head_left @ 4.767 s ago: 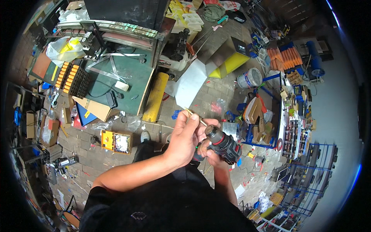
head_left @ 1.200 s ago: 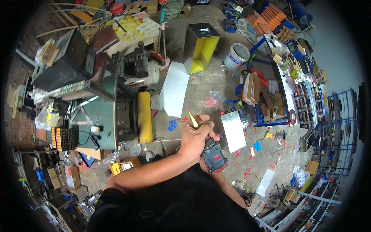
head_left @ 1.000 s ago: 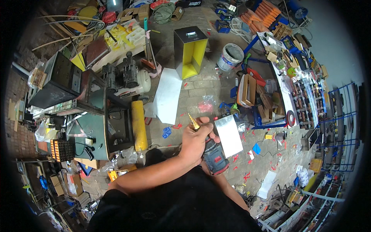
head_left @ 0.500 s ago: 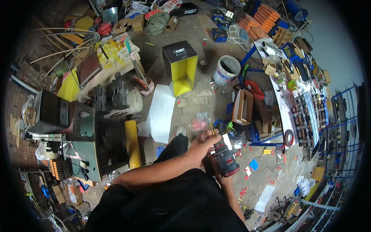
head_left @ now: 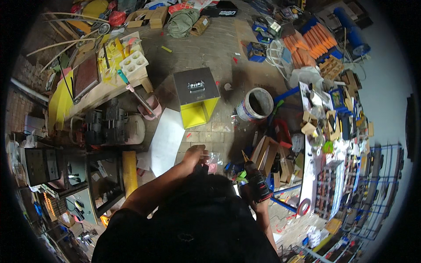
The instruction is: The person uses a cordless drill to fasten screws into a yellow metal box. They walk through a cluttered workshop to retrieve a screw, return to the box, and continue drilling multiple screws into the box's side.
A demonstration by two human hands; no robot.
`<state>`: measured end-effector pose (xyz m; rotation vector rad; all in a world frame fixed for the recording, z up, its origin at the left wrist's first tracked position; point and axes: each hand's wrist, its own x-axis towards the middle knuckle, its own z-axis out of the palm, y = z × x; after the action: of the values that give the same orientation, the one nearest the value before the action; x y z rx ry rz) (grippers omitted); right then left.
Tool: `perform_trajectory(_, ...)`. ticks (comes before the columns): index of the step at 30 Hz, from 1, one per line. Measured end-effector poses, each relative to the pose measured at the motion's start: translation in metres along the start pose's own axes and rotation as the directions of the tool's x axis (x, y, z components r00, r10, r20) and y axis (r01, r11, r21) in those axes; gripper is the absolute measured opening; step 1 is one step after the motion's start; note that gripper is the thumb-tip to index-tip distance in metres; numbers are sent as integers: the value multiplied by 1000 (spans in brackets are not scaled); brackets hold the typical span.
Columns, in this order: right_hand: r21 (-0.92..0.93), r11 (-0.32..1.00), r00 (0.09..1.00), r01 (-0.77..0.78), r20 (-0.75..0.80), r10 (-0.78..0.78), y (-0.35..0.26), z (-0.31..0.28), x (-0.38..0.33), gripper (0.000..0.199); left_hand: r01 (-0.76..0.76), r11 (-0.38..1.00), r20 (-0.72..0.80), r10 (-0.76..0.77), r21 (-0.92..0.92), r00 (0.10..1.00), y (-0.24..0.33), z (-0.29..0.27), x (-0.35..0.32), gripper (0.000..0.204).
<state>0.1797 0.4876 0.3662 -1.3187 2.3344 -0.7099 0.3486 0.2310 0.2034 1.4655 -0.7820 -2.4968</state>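
Observation:
My right hand [head_left: 249, 193] is wrapped round a black and red cordless drill [head_left: 261, 188]. A pointed gold-coloured bit [head_left: 245, 156] sticks out of its chuck, aimed forward, away from me. My left hand [head_left: 194, 158] hangs to the left of the drill, apart from it, with loosely bent fingers and nothing visible in them. Ahead on the floor stands a black metal box [head_left: 196, 85] with a silver handle on top and a yellow inside showing through its open front. Left of the box, a white sheet [head_left: 168, 142] lies on the floor.
A dirty white bucket [head_left: 255, 104] stands right of the box. Cardboard pieces [head_left: 268, 158] lean near a cluttered bench [head_left: 309, 175] at right. At left are an air compressor [head_left: 115, 125], a cluttered wooden table [head_left: 105, 92] and a dark metal frame with a yellow edge [head_left: 130, 173].
My left hand has let go of the bit area and moved left. The drill has swung right, its bit now pointing forward. The view has shifted, bringing the box lower.

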Motion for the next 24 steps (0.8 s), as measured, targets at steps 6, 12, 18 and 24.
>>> perform_trajectory(6, 9, 980, 957, 197, 215, -195, 92, -9, 126, 45, -81, 996, -17, 80, -47, 997, 65, 14, 54, 56)
perform_trajectory(12, 385, 921, 804, 57, 530, -271, 92, 4, 325, 36, -166, 932, -261, 81, -322, 962, 86, 16, 114, 58)
perform_trajectory(18, 440, 897, 673, 46, 650, -353, 118, 72, 497, 38, -379, 715, -447, 103, -588, 889, 95, 54, 185, 44)
perform_trajectory(24, 353, 753, 367, 555, 708, -603, 16, 63, 598, 45, -473, 617, -512, 129, -629, 849, 83, 108, 229, 19)
